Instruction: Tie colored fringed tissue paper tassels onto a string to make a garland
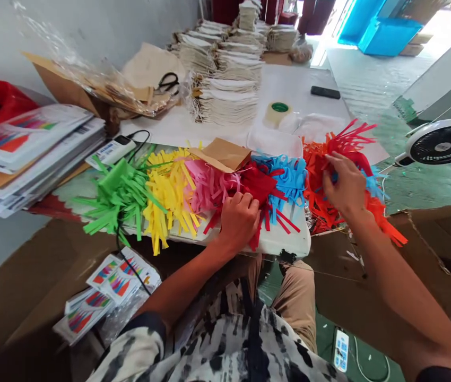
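Piles of cut paper strips lie in a row on the white table (285, 241): green (118, 199), yellow (170, 193), pink (205, 185), red (259, 185), blue (289, 178) and orange (321, 159). My left hand (239, 220) rests curled on the red strips, its fingers closed on some of them. My right hand (345, 185) reaches into the orange pile, fingers bent among the strips. A brown paper bag (225, 154) lies on top of the pink pile.
Stacks of cream bags (225, 101) fill the far table, beside a tape roll (277, 112), scissors (168, 82) and a black phone (324, 92). Printed packets (30, 143) are stacked at left, more packets (106, 289) below. A white fan (442, 143) stands on the right.
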The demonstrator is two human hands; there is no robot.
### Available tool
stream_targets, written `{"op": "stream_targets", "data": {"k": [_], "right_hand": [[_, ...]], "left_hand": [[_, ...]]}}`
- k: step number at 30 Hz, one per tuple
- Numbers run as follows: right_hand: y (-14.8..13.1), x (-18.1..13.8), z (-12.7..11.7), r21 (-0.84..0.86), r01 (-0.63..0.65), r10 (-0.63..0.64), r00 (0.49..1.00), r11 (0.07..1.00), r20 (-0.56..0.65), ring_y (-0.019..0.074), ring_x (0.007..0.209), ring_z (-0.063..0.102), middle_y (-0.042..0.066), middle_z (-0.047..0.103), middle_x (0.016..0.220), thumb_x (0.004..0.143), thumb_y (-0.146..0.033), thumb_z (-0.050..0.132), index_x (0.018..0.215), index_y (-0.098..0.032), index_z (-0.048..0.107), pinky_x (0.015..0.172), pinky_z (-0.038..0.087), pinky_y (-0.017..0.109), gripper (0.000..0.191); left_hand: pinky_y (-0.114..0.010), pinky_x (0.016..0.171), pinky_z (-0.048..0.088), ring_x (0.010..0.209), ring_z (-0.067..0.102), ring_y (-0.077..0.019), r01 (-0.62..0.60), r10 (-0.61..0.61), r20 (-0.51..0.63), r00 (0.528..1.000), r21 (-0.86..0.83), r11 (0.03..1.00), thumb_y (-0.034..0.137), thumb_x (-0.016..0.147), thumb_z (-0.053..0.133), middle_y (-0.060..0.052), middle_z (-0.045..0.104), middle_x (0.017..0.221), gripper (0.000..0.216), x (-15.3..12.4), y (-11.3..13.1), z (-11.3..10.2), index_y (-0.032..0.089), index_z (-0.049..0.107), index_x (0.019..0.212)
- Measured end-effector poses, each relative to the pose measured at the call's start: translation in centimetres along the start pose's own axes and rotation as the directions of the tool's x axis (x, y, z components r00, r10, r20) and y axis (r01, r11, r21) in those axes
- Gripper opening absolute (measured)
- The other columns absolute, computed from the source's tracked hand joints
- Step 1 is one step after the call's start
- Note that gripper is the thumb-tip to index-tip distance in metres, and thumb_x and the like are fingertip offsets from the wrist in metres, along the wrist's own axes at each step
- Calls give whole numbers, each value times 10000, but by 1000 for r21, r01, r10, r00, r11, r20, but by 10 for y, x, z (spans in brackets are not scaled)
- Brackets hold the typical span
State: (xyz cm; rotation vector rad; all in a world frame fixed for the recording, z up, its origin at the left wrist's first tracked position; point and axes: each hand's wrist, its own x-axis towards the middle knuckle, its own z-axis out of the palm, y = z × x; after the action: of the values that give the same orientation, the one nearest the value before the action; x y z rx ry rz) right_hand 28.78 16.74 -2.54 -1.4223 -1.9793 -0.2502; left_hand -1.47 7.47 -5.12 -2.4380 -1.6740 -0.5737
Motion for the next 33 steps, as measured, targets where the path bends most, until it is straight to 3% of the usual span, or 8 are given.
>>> {"op": "stream_targets", "data": {"k": [4, 9, 13, 18, 21, 25, 30, 33], "right_hand": [[-27, -17, 7, -117, 0, 5, 999, 993, 42, 374, 1234, 637, 154, 638, 1463, 954, -227, 583, 1296, -210, 712, 978, 465, 560, 367], [-96, -26, 2, 23, 240, -242, 964, 970, 109, 289, 1169, 629, 76, 680, 1366, 994, -239, 585, 1261, -306, 720, 951, 474, 482, 306], [-131, -24, 15, 94, 318, -332, 912, 943, 241, 256, 1043, 605, 37, 706, 1233, 1003, -289, 615, 1165, -352, 767, 912, 477, 456, 231], [-138, -13, 21, 177, 326, -364, 892, 929, 267, 254, 1019, 596, 39, 713, 1166, 1013, -286, 597, 1026, -330, 791, 903, 459, 463, 200], [-142, -1, 17, 242, 315, -371, 897, 918, 240, 248, 1003, 616, 49, 724, 1120, 991, -234, 609, 957, -297, 796, 897, 442, 457, 200], [-150, 19, 13, 330, 218, -269, 956, 919, 117, 235, 1002, 649, 69, 714, 1072, 966, -246, 648, 947, -256, 806, 891, 457, 429, 160], [-158, 39, 13, 327, 227, -281, 951, 917, 129, 255, 1040, 657, 77, 722, 1093, 944, -241, 642, 924, -247, 798, 942, 462, 456, 158], [-162, 47, 4, 382, 205, -229, 973, 901, 17, 251, 1050, 663, 81, 720, 1090, 959, -253, 631, 939, -239, 776, 949, 485, 452, 147]], "left_hand": [[-483, 826, 380, 1026, 557, -295, 19, -19, -42, 999, -8, 1000, 224, 1018, 573, -89, 706, 1073, 156, -2, -7, 1, 213, 726, 1046], [-477, 851, 382, 1030, 570, -279, 45, -55, -99, 994, -100, 994, 226, 1019, 589, -78, 724, 1073, 156, 2, -14, -5, 230, 741, 982], [-452, 857, 407, 1029, 589, -258, 53, -86, -163, 983, -196, 979, 237, 1020, 606, -68, 734, 1074, 153, 2, -16, -9, 230, 755, 985], [-440, 878, 414, 1017, 607, -248, 16, -79, -240, 967, -254, 967, 249, 988, 672, -45, 729, 1043, 107, 0, -23, -16, 254, 765, 936], [-420, 924, 446, 1046, 619, -235, 15, -117, -237, 964, -392, 920, 219, 956, 709, -43, 709, 1060, 56, 5, -28, -23, 251, 751, 974], [-394, 990, 490, 1139, 613, -234, 34, -224, -263, 938, -575, 818, 229, 886, 801, -60, 675, 1161, 287, 8, -32, -29, 229, 656, 1134], [-396, 1004, 499, 1139, 607, -237, 27, -311, -336, 889, -640, 768, 436, 858, 840, -78, 635, 1195, 501, 2, -35, -20, 216, 571, 1218], [-393, 1014, 496, 1159, 597, -240, 46, -389, -375, 841, -667, 743, 528, 819, 854, -98, 594, 1243, 648, -1, -39, -16, 211, 518, 1273]]}}
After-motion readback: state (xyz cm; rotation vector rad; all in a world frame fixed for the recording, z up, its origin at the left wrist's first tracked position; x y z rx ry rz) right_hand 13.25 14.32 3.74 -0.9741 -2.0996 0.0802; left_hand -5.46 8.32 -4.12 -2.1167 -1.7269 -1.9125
